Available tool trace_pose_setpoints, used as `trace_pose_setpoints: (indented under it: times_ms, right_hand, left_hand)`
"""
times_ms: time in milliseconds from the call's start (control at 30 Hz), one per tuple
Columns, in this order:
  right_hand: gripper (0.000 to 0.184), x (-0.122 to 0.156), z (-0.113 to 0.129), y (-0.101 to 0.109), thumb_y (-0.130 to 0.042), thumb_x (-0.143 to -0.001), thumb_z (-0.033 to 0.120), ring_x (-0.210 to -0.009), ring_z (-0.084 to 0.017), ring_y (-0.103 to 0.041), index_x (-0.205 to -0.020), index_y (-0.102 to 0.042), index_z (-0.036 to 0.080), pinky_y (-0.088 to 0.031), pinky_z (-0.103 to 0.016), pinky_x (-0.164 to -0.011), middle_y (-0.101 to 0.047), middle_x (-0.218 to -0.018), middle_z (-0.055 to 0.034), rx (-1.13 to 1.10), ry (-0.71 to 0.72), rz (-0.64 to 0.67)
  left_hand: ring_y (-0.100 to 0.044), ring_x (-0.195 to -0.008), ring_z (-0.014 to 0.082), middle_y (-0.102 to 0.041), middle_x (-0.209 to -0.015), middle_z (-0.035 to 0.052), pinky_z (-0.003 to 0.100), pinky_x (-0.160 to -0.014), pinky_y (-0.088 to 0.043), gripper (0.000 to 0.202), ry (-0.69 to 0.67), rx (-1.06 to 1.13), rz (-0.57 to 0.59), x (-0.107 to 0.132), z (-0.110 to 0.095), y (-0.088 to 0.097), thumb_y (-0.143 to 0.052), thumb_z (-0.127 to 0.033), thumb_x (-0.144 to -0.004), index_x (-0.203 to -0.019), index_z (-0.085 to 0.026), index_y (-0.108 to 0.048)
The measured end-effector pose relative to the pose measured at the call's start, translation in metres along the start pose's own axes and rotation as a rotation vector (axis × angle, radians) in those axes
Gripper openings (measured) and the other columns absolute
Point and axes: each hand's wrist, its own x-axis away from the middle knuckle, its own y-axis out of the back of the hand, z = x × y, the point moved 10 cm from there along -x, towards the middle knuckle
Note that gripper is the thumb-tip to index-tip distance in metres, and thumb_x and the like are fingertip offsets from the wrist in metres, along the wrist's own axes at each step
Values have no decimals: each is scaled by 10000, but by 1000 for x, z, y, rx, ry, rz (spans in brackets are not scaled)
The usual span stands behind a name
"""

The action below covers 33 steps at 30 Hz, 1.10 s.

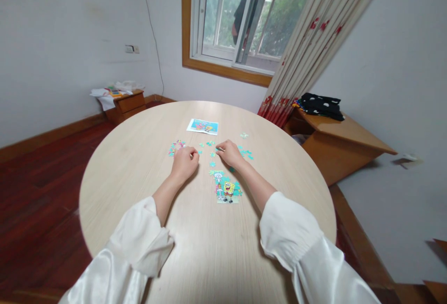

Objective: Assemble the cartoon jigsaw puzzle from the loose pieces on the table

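A partly assembled jigsaw puzzle [227, 191] with cartoon figures lies on the round table, nearer to me than both hands. Over the table's middle, my right hand [229, 153] has thumb and index finger at a small teal puzzle piece. My left hand [185, 162] rests with curled fingers, thumb and index meeting in a ring; anything between them is too small to make out. Beside it sits a cluster of pink and teal pieces [176, 147], partly covered by the hand. Several loose teal pieces [213, 164] lie between the hands, and more teal pieces [247, 153] are right of my right hand.
A printed reference picture [203, 127] lies flat beyond the pieces on the pale wooden table [132, 173]. One lone piece [244, 135] is farther right. Small cabinets [130, 104] stand left and right behind the table, below a window and a curtain [300, 38].
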Motion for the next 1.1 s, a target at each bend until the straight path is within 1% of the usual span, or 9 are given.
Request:
trace_pose_setpoints:
  times_ms: [267,433,533,633,700,800,900,1000,1100]
  right_hand:
    - [48,-7,-7,-3,-667,-757,114,-812,-143,-575,-790,-687,142,-442,-265,-783,-643,-868,-62,-7,-22,34]
    - [113,-1,-2,1,-663,-747,115,-692,-115,-546,-855,-672,145,-421,-231,-688,-637,-760,-18,-42,0,41]
    - [155,5,3,5,-621,-760,87,-667,-109,-542,-881,-688,157,-411,-228,-686,-634,-715,-2,-62,39,40]
    - [142,11,4,13,-629,-745,98,-660,-114,-554,-838,-716,163,-410,-234,-688,-638,-685,-4,-122,61,9]
    - [110,16,-5,23,-651,-728,122,-630,-117,-562,-804,-724,155,-413,-234,-658,-639,-650,-5,-201,16,-28]
    - [57,24,-28,35,-653,-723,135,-559,-110,-567,-741,-707,134,-414,-223,-582,-635,-594,-9,-342,-114,-41]
    - [28,36,-49,34,-673,-696,123,-479,-100,-547,-668,-672,121,-406,-207,-510,-609,-513,-5,-437,-243,69]
    - [60,47,-61,33,-672,-685,119,-455,-94,-535,-630,-647,120,-397,-196,-476,-609,-491,-9,-436,-307,142]
    - [61,52,-64,34,-661,-694,138,-487,-95,-542,-635,-649,126,-403,-200,-500,-630,-526,-11,-329,-297,155]
  left_hand:
    - [-598,-712,189,-704,-791,81,318,-748,-415,249,27,18,3,1,2,-1,-427,-139,-792,-708,-146,-662]
    - [-601,-714,193,-704,-784,81,321,-749,-415,250,30,10,5,1,2,-1,-431,-144,-788,-708,-147,-668]
    - [-600,-707,192,-704,-781,83,320,-734,-414,254,31,11,12,1,2,-2,-427,-147,-789,-717,-144,-671]
    - [-600,-702,190,-705,-784,79,317,-724,-414,257,31,16,11,1,2,-2,-422,-153,-792,-717,-148,-668]
    - [-601,-704,190,-705,-783,79,317,-728,-413,258,30,13,9,1,2,-2,-419,-153,-791,-714,-148,-666]
    - [-601,-708,192,-705,-781,81,320,-738,-412,257,25,-1,13,0,2,-3,-418,-152,-785,-705,-150,-663]
    - [-599,-710,192,-708,-777,74,322,-748,-411,259,24,-6,10,0,2,-4,-415,-157,-782,-691,-162,-658]
    - [-601,-711,192,-710,-773,69,321,-751,-410,257,22,-2,11,0,2,-3,-417,-163,-781,-680,-170,-653]
    - [-604,-710,193,-709,-775,72,322,-752,-411,256,25,6,17,0,2,-3,-418,-167,-784,-681,-167,-652]
